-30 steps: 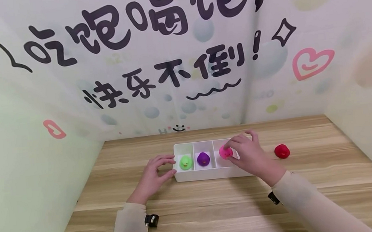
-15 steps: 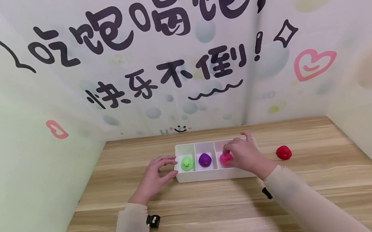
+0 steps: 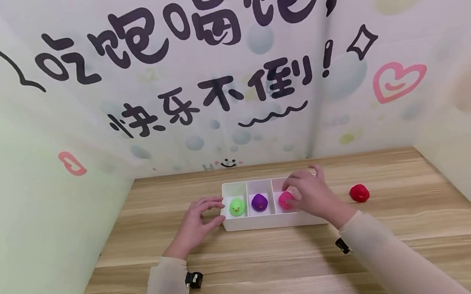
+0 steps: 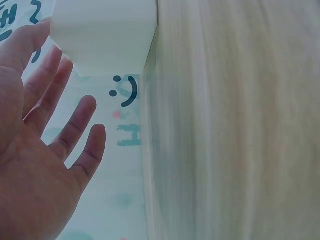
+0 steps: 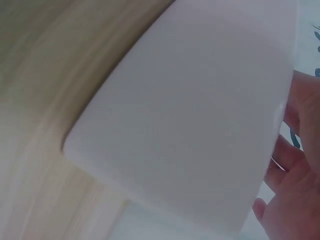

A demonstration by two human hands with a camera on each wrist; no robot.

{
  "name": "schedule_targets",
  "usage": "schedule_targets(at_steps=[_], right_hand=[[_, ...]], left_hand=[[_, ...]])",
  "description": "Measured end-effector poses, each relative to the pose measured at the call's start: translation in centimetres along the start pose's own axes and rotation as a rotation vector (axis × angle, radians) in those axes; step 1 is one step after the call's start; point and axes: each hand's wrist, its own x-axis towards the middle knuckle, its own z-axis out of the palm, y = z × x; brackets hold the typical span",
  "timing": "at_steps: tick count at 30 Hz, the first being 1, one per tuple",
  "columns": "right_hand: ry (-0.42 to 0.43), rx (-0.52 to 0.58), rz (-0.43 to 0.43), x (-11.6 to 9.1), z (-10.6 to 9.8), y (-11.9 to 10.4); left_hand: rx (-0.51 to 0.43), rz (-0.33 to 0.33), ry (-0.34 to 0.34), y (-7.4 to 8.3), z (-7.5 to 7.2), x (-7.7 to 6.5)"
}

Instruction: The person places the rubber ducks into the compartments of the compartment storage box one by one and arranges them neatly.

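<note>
A white divided tray (image 3: 260,222) stands on the table. From left to right, its compartments hold a green toy duck (image 3: 236,207), a purple toy duck (image 3: 260,203) and a pink toy duck (image 3: 285,201). My left hand (image 3: 197,221) has its fingers spread, with thumb and fingertips right at the tray's left end. Over the tray's right part is my right hand (image 3: 313,195), its fingers parted around the pink duck with a gap showing between them. That hand hides the tray's right end in the head view. In the right wrist view, the tray wall (image 5: 185,115) covers the fingertips.
A red toy duck (image 3: 359,193) lies on the wooden table (image 3: 264,267) to the right of the tray. Behind the table hangs a white printed backdrop (image 3: 167,149) with black lettering, and pale side panels stand left and right.
The pink duck has gone down into its compartment with my right hand. Those fingers have since parted and lifted slightly from it. My left hand has stayed at the tray's end.
</note>
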Motion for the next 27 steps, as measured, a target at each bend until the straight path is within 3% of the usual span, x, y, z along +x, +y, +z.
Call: schedule_targets(at_steps=[16, 22, 27], right_hand=[[0.262, 0.069, 0.138, -5.3, -3.4, 4.7], [0.288, 0.084, 0.178, -7.5, -3.6, 6.5], [0.267, 0.027, 0.238, -9.1, -3.6, 8.3]], left_hand=[[-0.002, 0.010, -0.013, 0.0, 0.1, 0.1], [-0.024, 0.001, -0.012, 0.0, 0.0, 0.1], [-0.027, -0.001, -0.016, 0.0, 0.0, 0.1]])
